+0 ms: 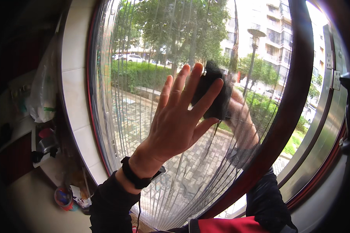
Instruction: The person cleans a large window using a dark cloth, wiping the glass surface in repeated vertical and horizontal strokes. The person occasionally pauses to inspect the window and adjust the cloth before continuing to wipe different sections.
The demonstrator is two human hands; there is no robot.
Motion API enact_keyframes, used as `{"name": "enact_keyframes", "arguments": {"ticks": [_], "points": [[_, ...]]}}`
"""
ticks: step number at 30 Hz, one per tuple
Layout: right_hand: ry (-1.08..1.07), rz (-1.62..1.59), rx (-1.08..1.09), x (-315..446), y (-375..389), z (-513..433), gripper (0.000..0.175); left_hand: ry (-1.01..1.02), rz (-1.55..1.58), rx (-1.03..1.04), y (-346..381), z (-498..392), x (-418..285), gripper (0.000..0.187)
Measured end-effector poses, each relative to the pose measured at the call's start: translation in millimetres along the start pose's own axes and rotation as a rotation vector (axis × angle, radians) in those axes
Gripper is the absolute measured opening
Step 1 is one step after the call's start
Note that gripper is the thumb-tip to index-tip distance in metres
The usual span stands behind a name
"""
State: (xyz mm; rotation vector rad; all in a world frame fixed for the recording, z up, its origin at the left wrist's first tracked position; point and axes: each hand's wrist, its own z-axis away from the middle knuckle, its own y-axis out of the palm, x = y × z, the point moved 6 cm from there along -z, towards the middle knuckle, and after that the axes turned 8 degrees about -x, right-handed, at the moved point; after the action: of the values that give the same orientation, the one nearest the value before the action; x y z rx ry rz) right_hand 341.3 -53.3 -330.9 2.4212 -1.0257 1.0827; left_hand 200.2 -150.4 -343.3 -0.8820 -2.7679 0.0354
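A pleated insect screen (128, 122) spreads across the doorway, bowed, its folds running up and down. My left hand (176, 122) lies flat on the near side, fingers apart and holding nothing; a black band circles its wrist. On the far side, seen through the mesh, my right hand (242, 118) grips a black pad or cloth (212, 100), which is pressed to the mesh behind my left fingers. The right arm passes around the screen's dark red frame bar (299, 96). The mesh blurs the right fingers and the exact kind of black item.
A tiled wall edge (78, 96) borders the screen on the left. A metal door (318, 154) with hinges stands at the right. Indoors at left are a hanging plastic bag (43, 96) and a bucket (64, 199). Paving (131, 107), hedges and buildings lie outside.
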Motion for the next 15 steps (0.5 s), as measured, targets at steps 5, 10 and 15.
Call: {"name": "enact_keyframes", "arguments": {"ticks": [5,10,15], "points": [[0.188,0.154,0.027,-22,-2,21,0.051,0.028,-0.023,-0.010,0,4,5,0.072],[0.051,0.063,-0.173,-4,-30,-11,0.044,0.028,-0.005,-0.019,4,5,8,0.076],[-0.001,-0.039,-0.148,-10,-31,-20,0.045,0.018,-0.010,-0.039,10,1,5,0.074]]}}
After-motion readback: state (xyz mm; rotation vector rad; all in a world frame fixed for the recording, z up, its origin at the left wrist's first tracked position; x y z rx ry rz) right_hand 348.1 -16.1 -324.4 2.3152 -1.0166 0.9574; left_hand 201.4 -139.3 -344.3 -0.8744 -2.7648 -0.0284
